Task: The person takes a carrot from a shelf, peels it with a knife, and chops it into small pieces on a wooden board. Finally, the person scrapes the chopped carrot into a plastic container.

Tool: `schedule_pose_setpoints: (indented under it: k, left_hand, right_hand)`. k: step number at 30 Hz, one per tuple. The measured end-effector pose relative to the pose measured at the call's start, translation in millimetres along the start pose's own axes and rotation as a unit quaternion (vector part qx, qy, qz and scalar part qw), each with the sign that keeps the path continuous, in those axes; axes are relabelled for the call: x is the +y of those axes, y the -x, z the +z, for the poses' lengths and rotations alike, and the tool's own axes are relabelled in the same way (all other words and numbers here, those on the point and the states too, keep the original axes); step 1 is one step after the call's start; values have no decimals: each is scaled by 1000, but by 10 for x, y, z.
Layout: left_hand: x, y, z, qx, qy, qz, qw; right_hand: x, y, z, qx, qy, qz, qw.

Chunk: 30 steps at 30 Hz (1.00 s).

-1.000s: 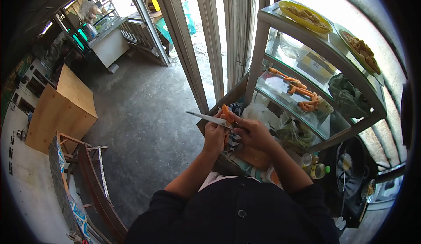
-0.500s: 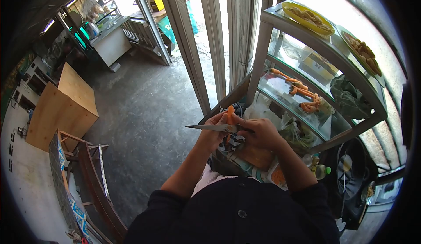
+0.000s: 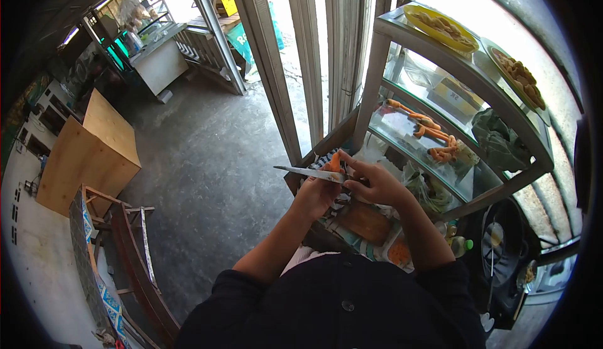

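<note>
My right hand point(image 3: 377, 184) is closed on a knife point(image 3: 308, 172), its long blade pointing left across the front of my left hand. In my left hand point(image 3: 319, 196) an orange piece of carrot point(image 3: 335, 162) stands upright, just beyond the blade. My right index finger reaches to the top of the carrot. The knife's handle is mostly hidden in my right palm. Below my hands lies a brown wooden cutting board point(image 3: 364, 221). Beside it is a container point(image 3: 398, 252) with orange bits in it.
A glass display case point(image 3: 370, 66) on the right holds several carrots point(image 3: 433, 129) and leafy greens point(image 3: 496, 139). Yellow plate point(image 3: 468, 46) of food on top. A green-capped bottle point(image 3: 461, 245) and a dark wok point(image 3: 502, 248) stand at right; a wooden bench point(image 3: 135, 267) at left.
Both hands, with the knife and carrot, have shifted slightly right. The blade now slants down toward my right hand, and my right index finger has risen to the carrot's top.
</note>
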<state>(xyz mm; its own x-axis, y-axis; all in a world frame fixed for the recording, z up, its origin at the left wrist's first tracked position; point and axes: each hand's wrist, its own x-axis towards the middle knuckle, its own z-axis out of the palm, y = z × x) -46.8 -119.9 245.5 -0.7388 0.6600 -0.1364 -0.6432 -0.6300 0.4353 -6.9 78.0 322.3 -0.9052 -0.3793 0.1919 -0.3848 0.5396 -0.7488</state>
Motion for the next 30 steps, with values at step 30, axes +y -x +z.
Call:
schedule_pose_setpoints:
  k: [30]
  left_hand:
    - [136, 13, 154, 51, -232, 96, 967]
  right_hand:
    - [-2, -111, 93, -4, -30, -7, 1000]
